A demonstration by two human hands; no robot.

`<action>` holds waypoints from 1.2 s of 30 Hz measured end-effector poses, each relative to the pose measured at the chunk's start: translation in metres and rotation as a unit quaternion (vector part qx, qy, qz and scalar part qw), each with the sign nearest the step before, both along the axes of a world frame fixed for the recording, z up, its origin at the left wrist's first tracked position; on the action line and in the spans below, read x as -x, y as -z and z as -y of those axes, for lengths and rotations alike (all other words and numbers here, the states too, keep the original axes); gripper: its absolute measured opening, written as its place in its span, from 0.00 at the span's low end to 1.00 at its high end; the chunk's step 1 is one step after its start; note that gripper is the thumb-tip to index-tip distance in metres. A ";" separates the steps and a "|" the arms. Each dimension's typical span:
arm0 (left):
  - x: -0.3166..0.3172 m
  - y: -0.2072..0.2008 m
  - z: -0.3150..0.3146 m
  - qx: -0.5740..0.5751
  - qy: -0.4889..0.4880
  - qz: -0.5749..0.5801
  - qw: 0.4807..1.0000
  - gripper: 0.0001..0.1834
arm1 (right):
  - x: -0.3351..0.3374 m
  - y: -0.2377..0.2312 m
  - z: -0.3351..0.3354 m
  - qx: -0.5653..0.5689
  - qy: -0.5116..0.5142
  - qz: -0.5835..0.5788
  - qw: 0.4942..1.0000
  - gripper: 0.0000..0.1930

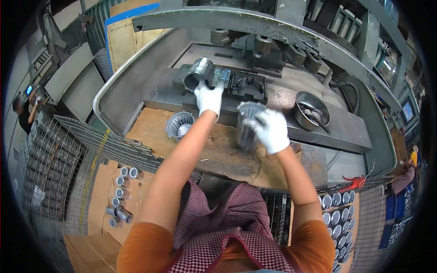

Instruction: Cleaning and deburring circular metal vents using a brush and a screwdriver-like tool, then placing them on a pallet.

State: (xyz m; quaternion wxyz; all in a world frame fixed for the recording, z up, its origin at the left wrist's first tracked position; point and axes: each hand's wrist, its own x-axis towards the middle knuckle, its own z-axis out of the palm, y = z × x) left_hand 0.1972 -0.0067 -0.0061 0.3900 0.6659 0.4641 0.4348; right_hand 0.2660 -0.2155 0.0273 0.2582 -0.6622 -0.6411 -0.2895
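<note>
Both gloved: left hand (208, 98) grips a shiny cylinder (200, 70), right hand (271, 129) a finned casting (248, 125).

white gloves, orange tee, checked apron

On the wooden board (214, 152) before the person stands a finned casting (179, 124) to the left, with the right hand (271, 130) gripping a second casting (248, 126) to its right. Behind the board lies the press bed (291, 102), where the left hand (208, 98) holds a cylindrical part (199, 73) at the left die nest (189, 77) (the round bowl (311, 110) sits far right). Wire crates of parts lie below the board, one left (120, 191), one right (339, 218).
</note>
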 end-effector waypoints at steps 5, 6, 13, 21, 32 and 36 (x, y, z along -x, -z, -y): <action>-0.020 -0.007 -0.042 -0.044 -0.036 -0.158 0.986 0.23 | 0.043 0.049 0.025 0.032 0.070 -0.076 0.994 0.13; -0.017 -0.004 -0.050 -0.076 -0.040 -0.136 0.987 0.21 | 0.047 0.052 0.029 0.026 0.062 -0.084 0.994 0.16; 0.034 -0.037 -0.009 -0.324 0.045 -0.189 0.926 0.16 | 0.000 0.024 0.040 -0.004 0.090 -0.346 0.934 0.22; -0.019 -0.047 0.037 -0.612 0.170 -0.240 0.734 0.11 | -0.038 0.009 -0.034 0.176 0.225 -0.299 0.910 0.31; 0.067 -0.078 -0.007 -0.489 0.196 -0.293 0.798 0.20 | -0.069 0.001 -0.077 0.234 0.250 -0.252 0.905 0.25; 0.113 -0.084 0.003 -0.163 0.251 -0.515 0.803 0.39 | -0.069 0.003 -0.081 0.246 0.275 -0.232 0.900 0.25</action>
